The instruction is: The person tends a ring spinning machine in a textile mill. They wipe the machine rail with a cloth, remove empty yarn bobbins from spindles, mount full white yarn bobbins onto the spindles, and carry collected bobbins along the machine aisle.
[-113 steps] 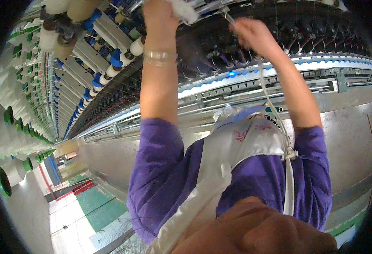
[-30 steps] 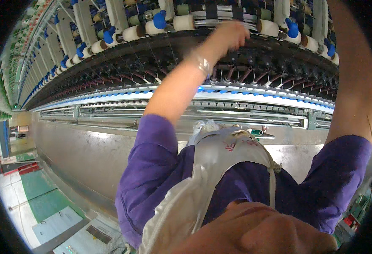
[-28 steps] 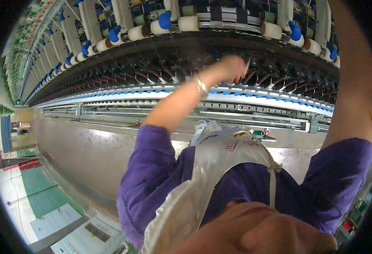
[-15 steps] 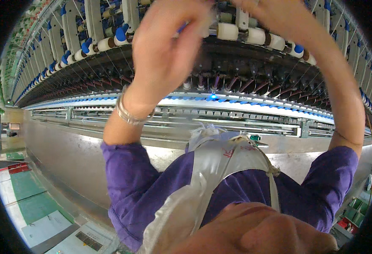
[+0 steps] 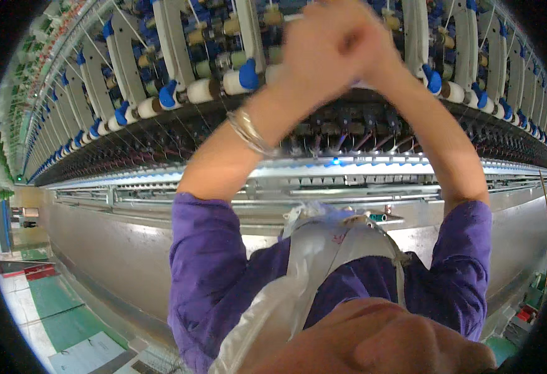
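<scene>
My left hand (image 5: 316, 53), above a silver bracelet (image 5: 248, 131), is raised in front of the upper part of a long spinning machine. Against it, overlapping, is my right hand (image 5: 373, 53). Both are blurred and bunched together, so their fingers and anything between them cannot be made out. Behind them run grey drafting arms (image 5: 174, 47) and a row of white rollers (image 5: 200, 91) with blue end pieces (image 5: 248, 73). Below the hands, a dark band holds several spindles (image 5: 364, 140), partly covered by my forearms.
A blue light (image 5: 336, 161) glows on the pale rail under the spindles. Metal rods and a broad metal panel (image 5: 124, 243) run along the machine's lower front. A whitish apron (image 5: 323, 249) hangs on my chest. Green floor panels (image 5: 68, 311) lie at lower left.
My left hand has moved right and my right hand has moved left, so the two now meet. The machine has shifted slightly in the view.
</scene>
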A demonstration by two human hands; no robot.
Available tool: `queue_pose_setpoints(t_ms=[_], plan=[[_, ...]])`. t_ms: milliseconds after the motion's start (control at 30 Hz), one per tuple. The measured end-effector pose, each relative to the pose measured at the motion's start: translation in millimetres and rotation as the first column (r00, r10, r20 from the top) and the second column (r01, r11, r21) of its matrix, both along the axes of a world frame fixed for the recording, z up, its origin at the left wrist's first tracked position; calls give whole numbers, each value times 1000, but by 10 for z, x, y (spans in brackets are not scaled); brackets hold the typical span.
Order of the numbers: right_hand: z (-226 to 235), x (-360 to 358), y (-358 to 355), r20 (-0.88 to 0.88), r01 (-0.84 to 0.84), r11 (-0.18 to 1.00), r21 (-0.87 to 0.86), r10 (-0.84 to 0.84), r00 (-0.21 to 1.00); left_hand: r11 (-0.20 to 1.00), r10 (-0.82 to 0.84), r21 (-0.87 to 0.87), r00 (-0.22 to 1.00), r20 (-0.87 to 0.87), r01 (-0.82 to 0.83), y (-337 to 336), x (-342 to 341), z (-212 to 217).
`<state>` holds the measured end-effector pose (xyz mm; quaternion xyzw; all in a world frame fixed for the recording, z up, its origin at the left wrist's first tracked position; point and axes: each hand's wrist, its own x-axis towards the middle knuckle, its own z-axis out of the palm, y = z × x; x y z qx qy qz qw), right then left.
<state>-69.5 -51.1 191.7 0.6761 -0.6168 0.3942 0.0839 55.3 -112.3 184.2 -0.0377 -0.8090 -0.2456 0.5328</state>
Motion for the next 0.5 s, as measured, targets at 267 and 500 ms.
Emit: queue_pose_setpoints(t_ms=[267, 500], plan=[[431, -1738, -1261, -171, 372, 878, 301, -334, 927, 688, 726, -535, 485, 487, -491, -2409, -1246, 510], [550, -1481, -1459, -927, 805, 490, 334, 16, 375, 568, 823, -803, 141, 551, -179, -2021, -1311, 687]])
